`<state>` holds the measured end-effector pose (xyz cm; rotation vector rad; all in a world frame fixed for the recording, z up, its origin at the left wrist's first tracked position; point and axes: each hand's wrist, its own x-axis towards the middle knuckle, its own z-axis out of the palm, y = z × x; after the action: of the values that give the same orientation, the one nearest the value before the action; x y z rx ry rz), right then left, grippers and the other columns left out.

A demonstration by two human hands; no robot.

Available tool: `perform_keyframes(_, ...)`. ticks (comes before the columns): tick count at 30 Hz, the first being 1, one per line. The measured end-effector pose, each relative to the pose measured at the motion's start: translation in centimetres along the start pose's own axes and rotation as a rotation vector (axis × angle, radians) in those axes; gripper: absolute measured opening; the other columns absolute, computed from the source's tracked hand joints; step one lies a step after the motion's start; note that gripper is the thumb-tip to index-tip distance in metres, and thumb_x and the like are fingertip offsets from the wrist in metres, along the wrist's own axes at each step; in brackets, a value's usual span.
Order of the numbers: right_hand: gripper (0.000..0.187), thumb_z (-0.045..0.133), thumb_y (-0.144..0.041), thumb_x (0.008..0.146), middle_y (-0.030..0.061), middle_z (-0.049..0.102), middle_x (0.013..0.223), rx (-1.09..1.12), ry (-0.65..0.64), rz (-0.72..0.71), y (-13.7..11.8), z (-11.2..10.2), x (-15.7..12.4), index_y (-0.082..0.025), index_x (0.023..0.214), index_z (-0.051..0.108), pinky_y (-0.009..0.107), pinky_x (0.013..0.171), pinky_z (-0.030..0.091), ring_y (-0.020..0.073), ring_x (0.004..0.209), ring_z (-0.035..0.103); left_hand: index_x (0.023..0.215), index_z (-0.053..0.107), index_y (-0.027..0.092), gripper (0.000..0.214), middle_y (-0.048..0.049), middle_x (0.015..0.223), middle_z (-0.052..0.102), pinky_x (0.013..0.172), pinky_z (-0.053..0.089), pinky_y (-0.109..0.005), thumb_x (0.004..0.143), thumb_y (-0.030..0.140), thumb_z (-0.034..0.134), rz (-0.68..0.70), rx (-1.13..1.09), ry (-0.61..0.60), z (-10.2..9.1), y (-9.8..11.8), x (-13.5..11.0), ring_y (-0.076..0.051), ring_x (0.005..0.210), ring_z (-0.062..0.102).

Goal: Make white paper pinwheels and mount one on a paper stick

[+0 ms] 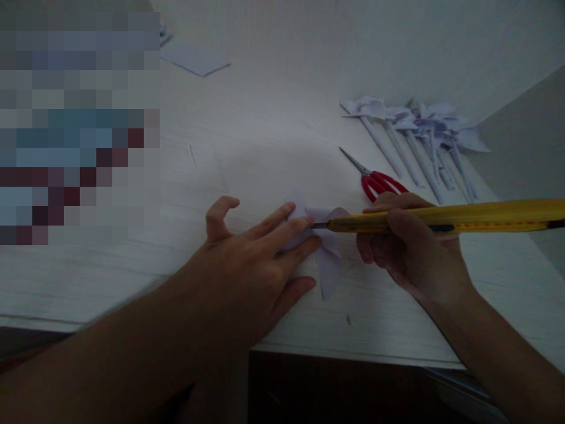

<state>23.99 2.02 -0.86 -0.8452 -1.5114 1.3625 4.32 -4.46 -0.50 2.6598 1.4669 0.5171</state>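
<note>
1. Folded white paper piece (330, 268): lies flat on the pale table (265, 135) near its front edge, partly under the left fingertips. One pointed flap sticks out below and to the right of them. Another shows just past them, toward the knife.
2. Left hand (256, 259): palm down, fingers (282, 219) stretched out and spread, gripping nothing. The index and middle tips press on the paper's left part. The thumb curls up clear of the table, on the side away from the paper.
3. Yellow utility knife (441, 219): held nearly level, its long body running off the right edge of view. The short blade tip meets the paper right beside the left fingertips. Whether it bites into the paper, cannot tell.
4. Right hand (410, 250): closed round the knife's front part, fingers wrapped beneath the body, thumb laid across its near face.
5. Red-handled scissors (377, 179): on the table just behind the right knuckles, blades closed, points aimed away and left.
6. Heap of paper pinwheels (419, 135) on rolled paper sticks: well beyond the right fingers, at the table's far right by the wall.
7. Loose white sheet (194, 59): far beyond the left fingers. A thin paper scrap (192, 154) lies between sheet and thumb.
8. Pixelated block (75, 129): left of the left thumb, contents unreadable.
</note>
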Motion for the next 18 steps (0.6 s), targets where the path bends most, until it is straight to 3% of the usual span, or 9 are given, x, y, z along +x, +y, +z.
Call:
perform_keyframes(6, 0.017, 0.061, -0.037, 0.075, -0.0026, 0.057, 0.057, -0.042, 0.003, 0.012, 0.2, 0.1, -0.2, -0.022, 0.068, 0.057, 0.020, 0.030, 0.035, 0.0086, 0.038, 0.049, 0.110, 0.059, 0.030, 0.034, -0.0037, 0.129, 0.052, 0.101, 0.016, -0.057, 0.090, 0.030, 0.032, -0.011, -0.028, 0.000, 0.2, 0.0, -0.1, -0.025, 0.119, 0.046)
perform_keyframes(11, 0.014, 0.057, -0.034, 0.074, -0.0039, 0.051, 0.051, 0.119, 0.137, 0.114, -0.5, -0.4, 0.5, -0.020, 0.069, 0.061, 0.020, 0.032, 0.037, 0.0060, 0.037, 0.041, 0.114, 0.056, 0.031, 0.034, -0.0010, 0.134, 0.047, 0.104, 0.010, -0.056, 0.091, 0.032, 0.031, -0.041, -0.045, -0.002, 0.4, 0.0, -0.4, -0.025, 0.122, 0.043)
perform_keyframes(14, 0.007, 0.058, -0.027, 0.068, -0.0017, 0.059, 0.064, 0.211, 0.177, 0.181, -1.0, -0.8, 1.0, -0.022, 0.070, 0.061, 0.018, 0.037, 0.041, 0.0080, 0.051, 0.052, 0.116, 0.054, 0.033, 0.033, 0.0014, 0.134, 0.046, 0.103, 0.009, -0.057, 0.090, 0.032, 0.033, -0.051, -0.036, -0.006, 0.4, 0.0, -0.4, -0.025, 0.122, 0.042)
perform_keyframes(18, 0.005, 0.055, -0.024, 0.070, -0.0002, 0.064, 0.075, 0.158, 0.104, 0.204, -0.9, -0.7, 1.1, -0.023, 0.073, 0.059, 0.020, 0.043, 0.045, 0.0122, 0.064, 0.059, 0.112, 0.058, 0.030, 0.031, -0.0026, 0.131, 0.049, 0.103, 0.014, -0.056, 0.089, 0.031, 0.036, -0.018, -0.019, -0.003, 0.5, 0.0, -0.3, -0.026, 0.121, 0.043)
